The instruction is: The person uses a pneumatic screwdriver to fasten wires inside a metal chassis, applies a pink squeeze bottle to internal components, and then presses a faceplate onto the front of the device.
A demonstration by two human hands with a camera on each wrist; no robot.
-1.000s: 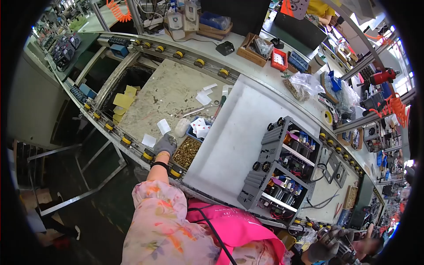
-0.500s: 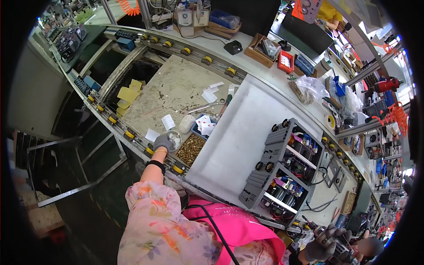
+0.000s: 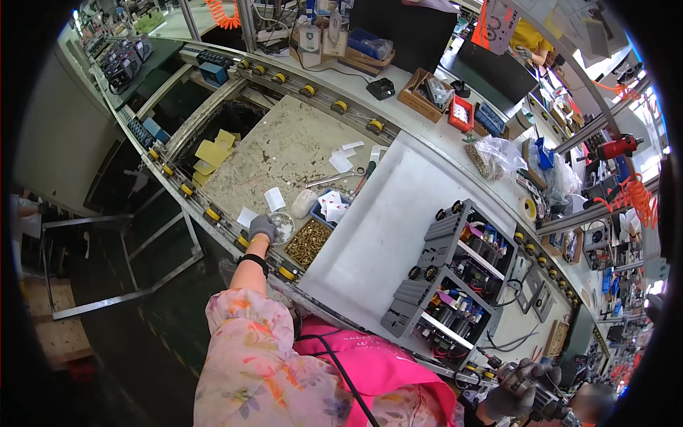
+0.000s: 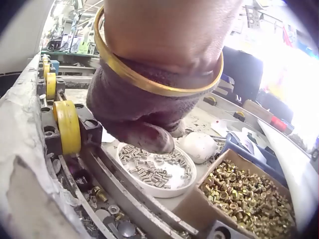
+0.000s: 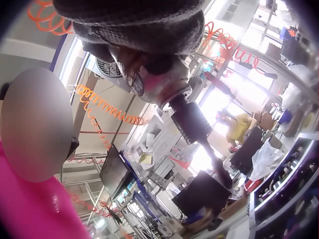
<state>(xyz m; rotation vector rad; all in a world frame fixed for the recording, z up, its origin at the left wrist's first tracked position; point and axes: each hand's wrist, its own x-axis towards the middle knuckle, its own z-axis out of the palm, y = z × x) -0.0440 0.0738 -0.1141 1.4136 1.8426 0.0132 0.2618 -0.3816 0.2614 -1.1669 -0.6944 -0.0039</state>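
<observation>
Reaches down with the gloved left hand (image 3: 262, 229) to the round white dish (image 4: 177, 180) on the desk (image 3: 242, 167), with the fingers bent down over the edge of it. In the head view, find the dish just to the right of the knuckles, with part of the rim behind the glove; in the left wrist view, see small silver screws (image 4: 154, 177) straight below and beside the fingers. Cannot tell the state of this grip, open or pinching a screw, with the fingertips out of sight. Read no single long axis among the screws: scattered flat, at mixed angles.

Just beyond the dish, to the right, note the box of brass fasteners (image 4: 244, 196), and beside both, the white lump (image 4: 199, 147).

With the gloved right hand (image 5: 149, 30), grips a metal-bodied power tool (image 5: 164, 82), with its dark shaft slanting away from the palm. Well apart from the dish there, beyond the two grey units (image 3: 455, 249); so, by far nearer to the screws, the left.
</observation>
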